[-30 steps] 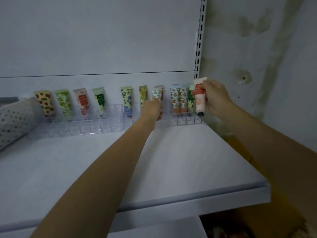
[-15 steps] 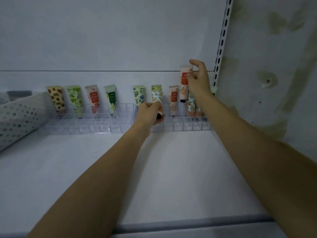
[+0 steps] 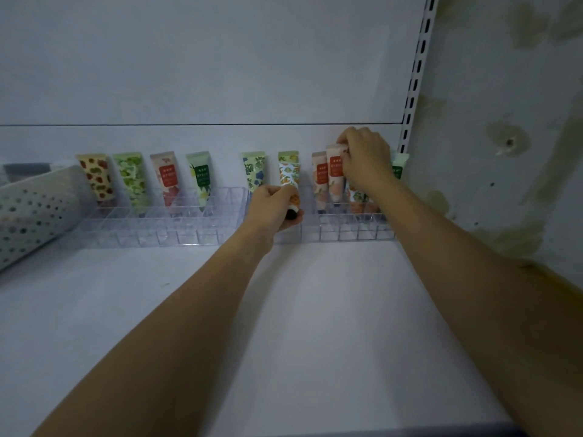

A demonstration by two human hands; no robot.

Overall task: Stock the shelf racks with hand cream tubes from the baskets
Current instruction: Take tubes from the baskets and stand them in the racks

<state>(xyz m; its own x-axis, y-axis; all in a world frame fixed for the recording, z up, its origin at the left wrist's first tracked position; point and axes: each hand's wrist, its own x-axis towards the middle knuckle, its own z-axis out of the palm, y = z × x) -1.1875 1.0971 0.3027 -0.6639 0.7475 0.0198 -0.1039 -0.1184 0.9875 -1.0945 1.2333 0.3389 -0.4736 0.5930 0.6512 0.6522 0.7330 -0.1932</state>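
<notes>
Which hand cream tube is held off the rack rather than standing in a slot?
The orange-patterned tube gripped in the left hand, black cap down, in front of the clear rack. The peach tube under the right hand sits among the racked ones.

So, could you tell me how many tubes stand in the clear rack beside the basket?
4, in a row along its back: strawberry tube, leafy green tube, red-label tube, dark-green-label tube. None looks hidden.

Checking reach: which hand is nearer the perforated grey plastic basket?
Left. The left hand is mid-rack, right of the perforated grey plastic basket; the right hand is farther right.
</notes>
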